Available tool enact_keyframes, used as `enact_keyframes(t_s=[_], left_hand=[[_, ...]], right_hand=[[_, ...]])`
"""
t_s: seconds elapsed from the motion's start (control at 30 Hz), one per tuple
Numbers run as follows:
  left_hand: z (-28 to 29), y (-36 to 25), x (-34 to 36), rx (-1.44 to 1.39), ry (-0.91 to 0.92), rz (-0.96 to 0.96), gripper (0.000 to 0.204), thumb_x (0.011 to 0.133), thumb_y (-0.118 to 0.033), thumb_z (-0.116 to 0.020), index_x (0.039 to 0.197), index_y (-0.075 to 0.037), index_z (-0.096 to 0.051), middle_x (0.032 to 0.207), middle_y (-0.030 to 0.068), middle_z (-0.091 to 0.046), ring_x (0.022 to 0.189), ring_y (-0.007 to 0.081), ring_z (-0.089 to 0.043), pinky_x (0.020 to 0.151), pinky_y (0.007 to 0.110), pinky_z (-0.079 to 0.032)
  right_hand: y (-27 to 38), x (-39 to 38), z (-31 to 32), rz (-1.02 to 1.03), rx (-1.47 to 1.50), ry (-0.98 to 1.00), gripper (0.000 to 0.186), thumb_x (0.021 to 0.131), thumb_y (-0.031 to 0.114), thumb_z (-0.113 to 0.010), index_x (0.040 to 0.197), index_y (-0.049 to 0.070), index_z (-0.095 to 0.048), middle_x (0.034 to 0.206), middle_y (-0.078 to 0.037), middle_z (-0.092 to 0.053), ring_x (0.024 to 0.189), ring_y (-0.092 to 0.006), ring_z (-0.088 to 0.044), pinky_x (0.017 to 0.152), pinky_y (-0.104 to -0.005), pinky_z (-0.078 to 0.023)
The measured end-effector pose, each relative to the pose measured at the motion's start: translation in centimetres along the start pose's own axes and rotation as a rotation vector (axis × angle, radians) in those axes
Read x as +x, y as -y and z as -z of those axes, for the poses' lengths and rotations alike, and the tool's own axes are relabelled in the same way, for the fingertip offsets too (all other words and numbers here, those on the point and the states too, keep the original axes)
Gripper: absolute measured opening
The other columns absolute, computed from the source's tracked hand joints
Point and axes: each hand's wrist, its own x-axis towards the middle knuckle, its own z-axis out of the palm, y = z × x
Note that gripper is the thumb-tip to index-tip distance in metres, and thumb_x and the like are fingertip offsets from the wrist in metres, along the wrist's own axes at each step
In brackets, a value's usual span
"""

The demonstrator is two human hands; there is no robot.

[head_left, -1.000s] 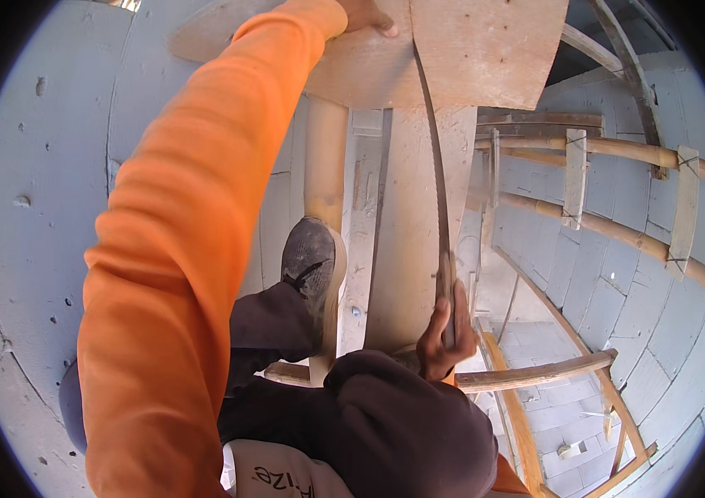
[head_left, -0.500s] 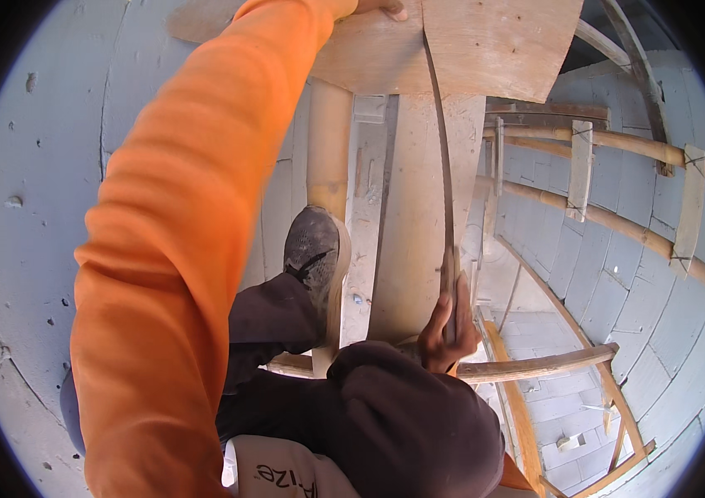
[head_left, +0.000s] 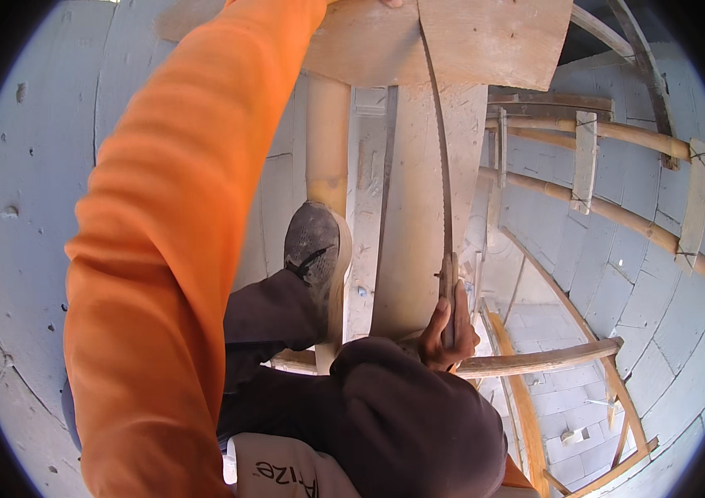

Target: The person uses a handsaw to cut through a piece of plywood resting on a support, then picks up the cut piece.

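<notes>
My right hand [head_left: 446, 332] is closed round the wooden handle of a handsaw [head_left: 442, 166]. Its long, thin toothed blade runs away from me into a slit in a plywood sheet [head_left: 485, 41]. Under the blade lies a pale, wide board [head_left: 419, 224]. My left arm, in an orange sleeve [head_left: 170, 249], stretches to the far edge of the view. Only a fingertip of my left hand [head_left: 392, 2] shows there, stretched out on the plywood left of the cut; the rest of that hand is out of view.
My shoe [head_left: 313, 241] stands by a bamboo pole [head_left: 328, 141], with my bent knee [head_left: 419, 415] near the saw handle. Grey block walls [head_left: 37, 207] rise on both sides. Bamboo rails [head_left: 618, 212] and a wooden crosspiece [head_left: 543, 359] are at the right, above a much lower floor.
The saw and my right hand have shifted slightly toward me, with teeth now clearer along the blade. The view has tilted a little, and less of my left hand shows.
</notes>
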Motion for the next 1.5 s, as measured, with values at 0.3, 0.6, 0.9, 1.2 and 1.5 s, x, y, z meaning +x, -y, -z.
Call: enact_keyframes(t_s=[0.3,0.6,0.9,1.2,1.5], left_hand=[[-1.1,-0.2,-1.5,0.017,-0.012,-0.011,0.107,0.051,-0.04,-0.1,0.132,0.002,-0.045,0.133,0.0241,-0.056,0.13,0.0401,-0.051,0.108,0.052,-0.039],[0.2,-0.6,-0.9,0.033,-0.01,0.005,0.107,0.051,-0.039,-0.1,0.132,0.002,-0.044,0.133,0.0239,-0.057,0.13,0.0405,-0.051,0.109,0.052,-0.038],[-0.5,0.5,0.1,0.023,-0.004,-0.009,0.105,0.053,-0.04,-0.099,0.132,0.001,-0.044,0.13,0.0231,-0.058,0.13,0.0401,-0.051,0.108,0.051,-0.038],[-1.1,-0.7,-0.6,0.024,0.028,-0.014,0.109,0.052,-0.041,-0.1,0.134,0.003,-0.043,0.133,0.024,-0.056,0.131,0.04,-0.051,0.109,0.052,-0.038],[-0.5,0.2,-1.4,0.036,-0.003,-0.007,0.108,0.052,-0.04,-0.1,0.133,0.003,-0.043,0.133,0.0241,-0.056,0.13,0.0408,-0.05,0.109,0.052,-0.038]], right_hand=[[2.8,13.6,-7.2,0.023,0.118,0.003,0.033,0.095,0.005,-0.07,0.128,-0.002,-0.069,0.095,-0.02,-0.078,0.069,-0.0188,-0.076,0.06,-0.027,-0.056],[0.1,6.3,-4.0,0.011,0.068,-0.023,0.032,0.096,0.004,-0.068,0.126,-0.008,-0.069,0.094,-0.02,-0.078,0.064,-0.0158,-0.073,0.059,-0.0258,-0.055],[0.8,4.7,-2.1,-0.089,0.038,0.09,0.034,0.101,0.006,-0.062,0.129,-0.012,-0.065,0.107,-0.024,-0.077,0.084,-0.0207,-0.077,0.071,-0.0298,-0.058],[3.1,15.5,-7.8,0.069,0.036,-0.003,0.032,0.097,0.006,-0.069,0.127,-0.005,-0.069,0.092,-0.018,-0.078,0.065,-0.0132,-0.072,0.059,-0.0256,-0.054],[0.0,2.3,-1.3,0.027,0.007,0.012,0.033,0.096,0.003,-0.066,0.125,-0.013,-0.066,0.101,-0.024,-0.077,0.069,-0.0199,-0.076,0.062,-0.0266,-0.057]])
